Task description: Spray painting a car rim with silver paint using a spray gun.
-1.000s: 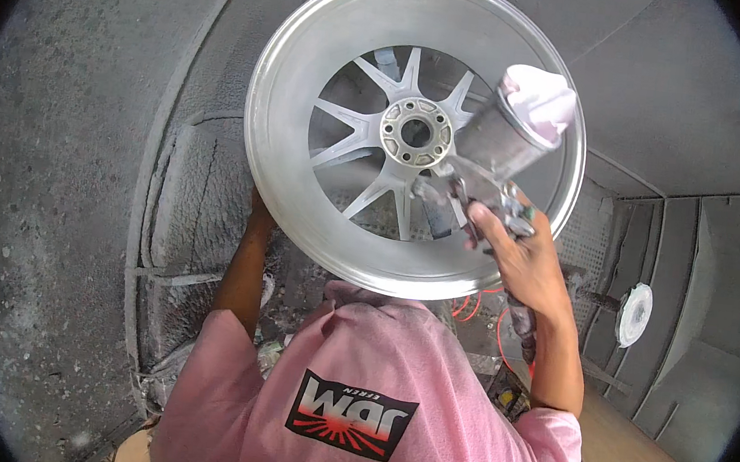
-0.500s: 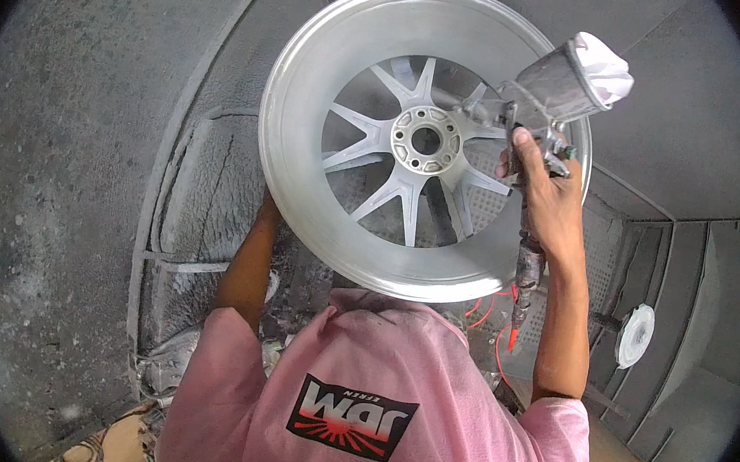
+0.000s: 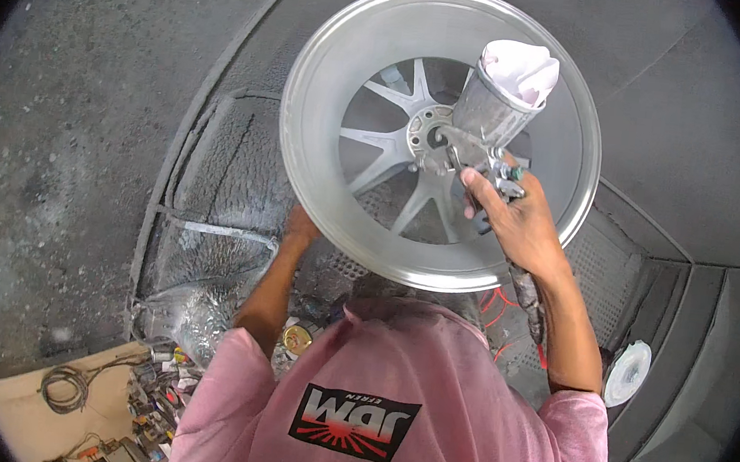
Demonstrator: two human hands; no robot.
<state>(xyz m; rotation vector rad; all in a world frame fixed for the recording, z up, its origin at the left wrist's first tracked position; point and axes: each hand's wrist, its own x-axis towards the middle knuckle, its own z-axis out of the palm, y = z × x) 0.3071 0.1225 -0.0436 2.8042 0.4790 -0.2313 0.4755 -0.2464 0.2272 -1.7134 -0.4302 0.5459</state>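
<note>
A silver alloy car wheel (image 3: 322,173) with split spokes faces me, its deep barrel open toward my view. My right hand (image 3: 518,223) is closed round the handle of a spray gun (image 3: 475,156), held in front of the wheel's lower right spokes. Its grey metal cup (image 3: 491,111) tilts up and has crumpled white paper (image 3: 521,70) over the top. The gun partly covers the hub. My left hand (image 3: 301,224) is at the wheel's lower left edge; its fingers are hidden behind the rim.
Grey, paint-dusted walls (image 3: 85,141) surround the wheel. Red hose (image 3: 492,307) loops below it. At lower right is a white round disc (image 3: 628,373). A gold-coloured round can (image 3: 295,340), a coiled black cable (image 3: 65,389) and mixed clutter (image 3: 156,415) lie at lower left.
My right hand has brought the spray gun left and down, from the wheel's right rim to in front of the hub. The wheel appears slightly farther right in view.
</note>
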